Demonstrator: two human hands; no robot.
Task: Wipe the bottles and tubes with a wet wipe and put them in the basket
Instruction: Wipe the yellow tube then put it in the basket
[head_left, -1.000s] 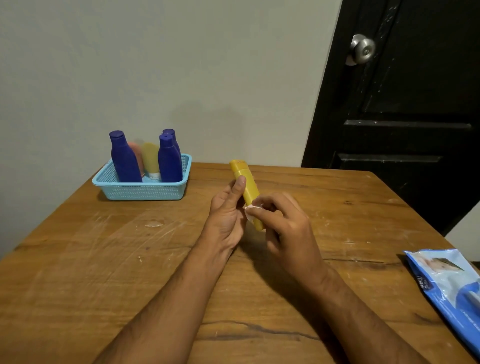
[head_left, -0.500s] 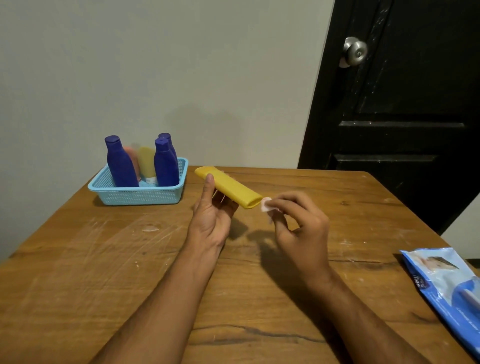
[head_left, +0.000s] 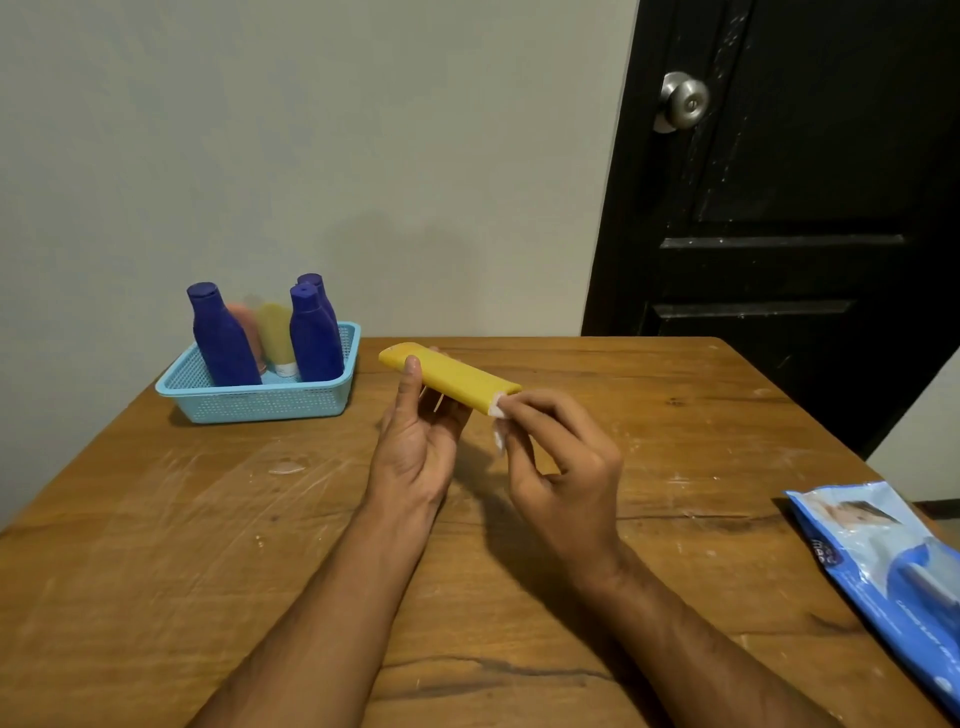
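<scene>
A smooth, flattish yellow tube (head_left: 449, 380) is gripped by the left hand (head_left: 415, 447); what seems a crumpled white wipe (head_left: 497, 413) is pinched by the right hand (head_left: 563, 467) against its four-o'clock end.

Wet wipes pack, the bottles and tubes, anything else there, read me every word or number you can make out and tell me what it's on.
Wet wipes pack: white lettering near its left edge, tilted and too blurred to read.
Yellow tube in the left hand: no text visible.
Blue bottles and tubes in the basket: no readable labels.
Nothing else carries text.
</scene>
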